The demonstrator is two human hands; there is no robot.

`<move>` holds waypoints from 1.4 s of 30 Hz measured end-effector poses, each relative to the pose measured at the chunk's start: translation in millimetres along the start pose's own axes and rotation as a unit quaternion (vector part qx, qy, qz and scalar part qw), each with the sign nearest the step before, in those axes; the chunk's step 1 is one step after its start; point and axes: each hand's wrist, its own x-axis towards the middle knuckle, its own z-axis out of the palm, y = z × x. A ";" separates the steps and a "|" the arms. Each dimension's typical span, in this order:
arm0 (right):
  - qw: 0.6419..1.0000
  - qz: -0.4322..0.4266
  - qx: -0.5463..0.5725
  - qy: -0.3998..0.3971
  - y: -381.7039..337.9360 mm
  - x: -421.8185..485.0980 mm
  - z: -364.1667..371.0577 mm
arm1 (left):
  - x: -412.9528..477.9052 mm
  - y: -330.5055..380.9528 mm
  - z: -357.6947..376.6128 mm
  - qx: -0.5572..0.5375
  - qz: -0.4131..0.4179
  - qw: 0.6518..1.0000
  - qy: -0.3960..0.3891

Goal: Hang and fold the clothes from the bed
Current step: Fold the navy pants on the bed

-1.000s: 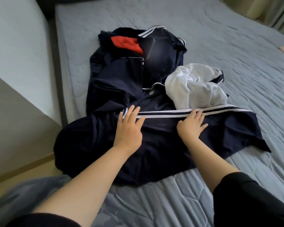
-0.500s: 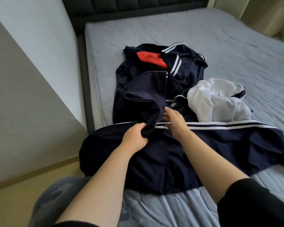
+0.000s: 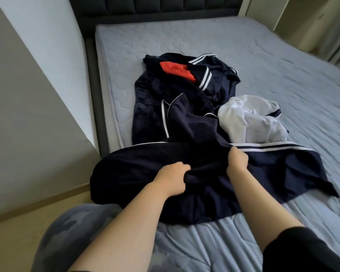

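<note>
A plain black sleeve (image 3: 302,250) covers the arm well behind the right hand (image 3: 237,161), its hem ending short of the wrist, leaving the forearm bare. Behind the left hand (image 3: 172,178) the forearm is bare too.

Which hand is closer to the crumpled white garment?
Right. The right hand grips the striped navy garment just in front of the white garment; the left hand grips it farther left, nearer the person.
</note>
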 end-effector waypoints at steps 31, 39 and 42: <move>0.784 0.229 0.576 0.044 102.6 38.0 -141.4 | -10.1 58.4 52.6 0.227 0.192 0.954 0.029; 0.828 0.126 0.544 0.052 65.3 62.8 -172.6 | 15.5 104.2 62.3 0.238 0.183 0.954 0.021; 0.796 0.113 0.593 0.050 80.8 66.2 -189.2 | 25.7 114.3 60.9 0.212 0.163 0.964 0.009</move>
